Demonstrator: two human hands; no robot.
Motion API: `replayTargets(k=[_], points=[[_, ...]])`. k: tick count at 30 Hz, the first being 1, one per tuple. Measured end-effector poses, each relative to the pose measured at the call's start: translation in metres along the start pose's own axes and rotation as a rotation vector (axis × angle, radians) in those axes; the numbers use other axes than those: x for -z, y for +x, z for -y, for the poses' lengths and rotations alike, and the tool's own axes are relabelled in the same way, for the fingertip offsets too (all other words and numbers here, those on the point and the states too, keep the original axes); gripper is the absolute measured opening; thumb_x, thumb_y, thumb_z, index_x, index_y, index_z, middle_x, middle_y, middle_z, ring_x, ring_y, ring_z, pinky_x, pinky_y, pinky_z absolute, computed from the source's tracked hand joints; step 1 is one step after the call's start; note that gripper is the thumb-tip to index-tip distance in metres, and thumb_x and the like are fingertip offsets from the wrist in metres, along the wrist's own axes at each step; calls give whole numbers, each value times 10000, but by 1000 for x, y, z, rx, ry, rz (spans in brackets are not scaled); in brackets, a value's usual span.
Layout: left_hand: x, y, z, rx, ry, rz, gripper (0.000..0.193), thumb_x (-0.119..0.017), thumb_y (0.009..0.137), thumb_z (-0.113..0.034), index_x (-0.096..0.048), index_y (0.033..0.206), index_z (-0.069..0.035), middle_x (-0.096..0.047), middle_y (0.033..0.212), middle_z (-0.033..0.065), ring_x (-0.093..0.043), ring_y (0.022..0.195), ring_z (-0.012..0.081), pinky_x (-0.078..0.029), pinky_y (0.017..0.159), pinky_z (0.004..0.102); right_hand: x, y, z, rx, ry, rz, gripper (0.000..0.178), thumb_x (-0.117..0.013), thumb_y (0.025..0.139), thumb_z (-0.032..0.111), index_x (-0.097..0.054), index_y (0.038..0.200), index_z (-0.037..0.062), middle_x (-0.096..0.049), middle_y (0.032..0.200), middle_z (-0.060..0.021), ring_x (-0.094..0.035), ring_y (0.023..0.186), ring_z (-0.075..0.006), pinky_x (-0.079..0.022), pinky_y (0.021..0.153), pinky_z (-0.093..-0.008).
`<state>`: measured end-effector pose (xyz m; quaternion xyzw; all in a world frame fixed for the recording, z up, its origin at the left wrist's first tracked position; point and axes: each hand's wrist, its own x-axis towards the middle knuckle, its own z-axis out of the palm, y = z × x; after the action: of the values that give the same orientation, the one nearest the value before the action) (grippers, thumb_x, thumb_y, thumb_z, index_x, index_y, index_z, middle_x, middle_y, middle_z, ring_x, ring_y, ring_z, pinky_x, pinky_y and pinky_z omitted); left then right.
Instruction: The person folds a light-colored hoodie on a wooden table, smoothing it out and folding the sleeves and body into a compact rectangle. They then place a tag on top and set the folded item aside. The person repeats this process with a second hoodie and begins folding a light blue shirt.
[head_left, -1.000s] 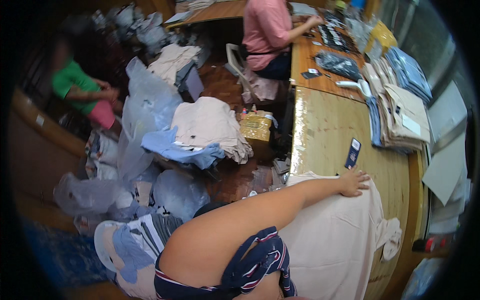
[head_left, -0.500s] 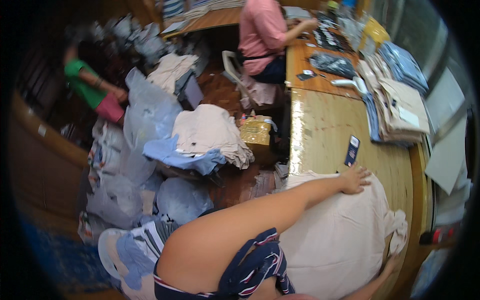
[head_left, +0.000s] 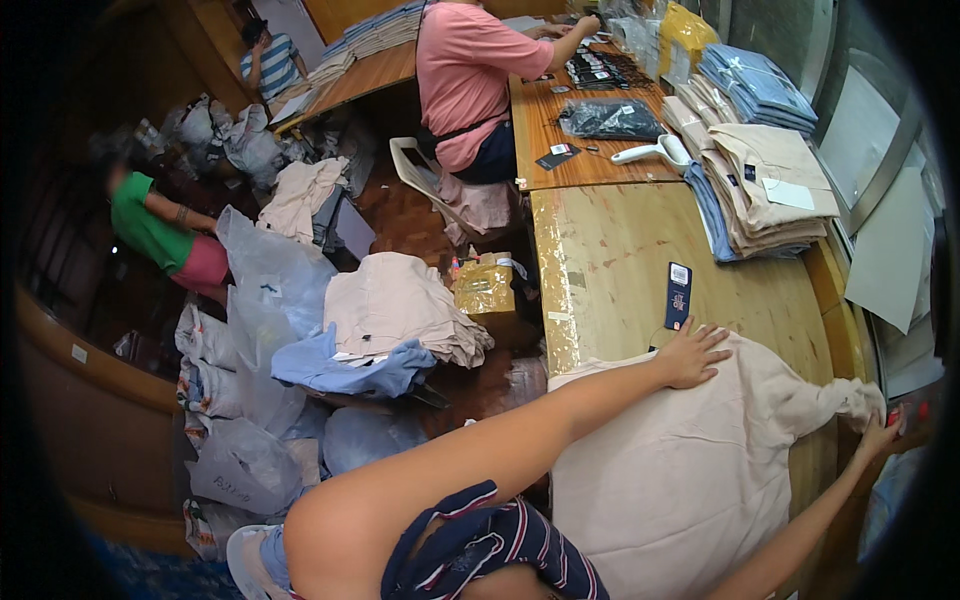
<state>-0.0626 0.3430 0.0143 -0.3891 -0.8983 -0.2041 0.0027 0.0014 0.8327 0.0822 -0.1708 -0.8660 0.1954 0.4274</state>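
Observation:
A cream shirt [head_left: 670, 480] lies spread over the near part of the wooden table. My left hand [head_left: 692, 356] rests flat on its upper edge, fingers spread. A dark hang tag [head_left: 678, 295] with a pale label lies on the wood just beyond those fingers. At the right, my right hand [head_left: 878, 437] is closed on the end of the shirt's sleeve, which stretches out, bunched, past the table edge. The fingertips of that hand are partly hidden by the cloth. My left arm and dark striped sleeve cover part of the shirt's near left side.
Folded cream and blue shirts [head_left: 765, 190] are stacked at the far right, near a white handheld tool [head_left: 650, 152]. A person in pink [head_left: 470, 80] sits at the far table. Garment piles [head_left: 395, 305], plastic bags [head_left: 270, 270] and a taped box [head_left: 485, 285] stand at the left.
My right hand has moved outward and away from me, drawing the sleeve out to the right. My left hand stays on the shirt's upper edge. The whole view has shifted.

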Motion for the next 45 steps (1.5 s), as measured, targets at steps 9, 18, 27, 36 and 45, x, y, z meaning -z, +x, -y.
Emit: replayTargets(k=[9, 18, 27, 36, 45], points=[[-8, 1, 6, 13, -8, -12, 451, -313, 839, -377, -328, 1261, -218, -184, 1361, 69, -150, 1258, 229, -86, 982, 531, 2, -195, 180, -164, -513, 626, 436, -430, 846, 301, -341, 1246, 154, -247, 1320, -107, -298, 1176, -286, -250, 940, -438], [-4, -1, 5, 18, -51, -46, 433, -295, 845, -369, -371, 1239, -208, -226, 1344, 86, -189, 1245, 233, -83, 984, 526, -17, -219, 161, -244, -835, 671, 440, -249, 872, 455, -236, 1290, 318, -164, 1370, 61, -176, 1249, -214, -172, 942, -533], [8, -3, 2, 14, -55, -15, 425, -318, 839, -347, -382, 1232, -199, -223, 1345, 88, -198, 1241, 246, -86, 982, 525, -16, -215, 168, -304, -840, 705, 453, -254, 863, 476, -212, 1293, 340, -157, 1371, 73, -171, 1252, -192, -164, 943, -528], [13, -9, -1, 39, -90, -5, 416, -338, 830, -323, -401, 1220, -194, -239, 1335, 85, -195, 1242, 231, -83, 985, 520, -10, -212, 179, -312, -815, 731, 445, -235, 868, 469, -205, 1295, 344, -143, 1374, 79, -164, 1254, -198, -167, 943, -524], [-8, -5, 11, 32, -92, -91, 416, -352, 822, -327, -414, 1210, -192, -241, 1336, 86, -183, 1245, 246, -86, 979, 541, -13, -215, 175, -293, -812, 730, 448, -246, 869, 458, -204, 1298, 338, -147, 1375, 67, -155, 1256, -213, -159, 944, -527]])
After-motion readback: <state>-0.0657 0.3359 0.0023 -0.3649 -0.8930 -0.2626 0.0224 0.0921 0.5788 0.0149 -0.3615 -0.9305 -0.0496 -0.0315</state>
